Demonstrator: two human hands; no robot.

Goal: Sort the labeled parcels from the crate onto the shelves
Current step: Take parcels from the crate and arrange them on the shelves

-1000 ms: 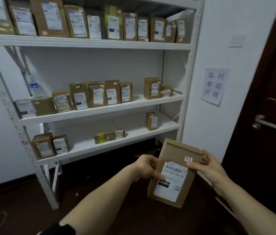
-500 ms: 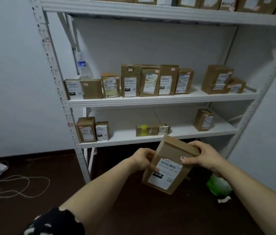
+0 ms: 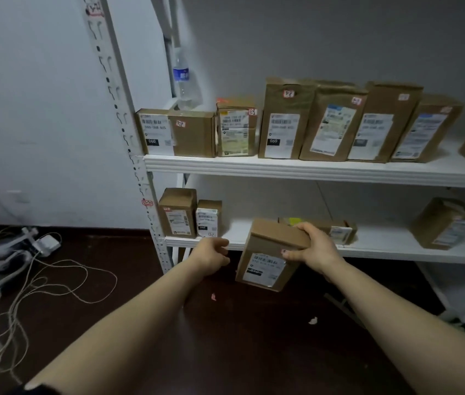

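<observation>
Cardboard-brown, the held parcel (image 3: 267, 252) hangs tilted in front of the near edge of the lower shelf (image 3: 396, 253), its white label facing the camera. The right hand (image 3: 315, 249) grasps its upper right corner, fingers over the top and thumb on the front. The left hand (image 3: 211, 256) sits just left of it, not touching, fingers loosely curled around nothing. Two small parcels (image 3: 178, 215) stand at that shelf's left end. A row of parcels (image 3: 337, 124) lines the upper shelf (image 3: 311, 171).

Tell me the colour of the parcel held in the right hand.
The parcel is brown cardboard with a white printed label; it shows best in the head view.
</observation>
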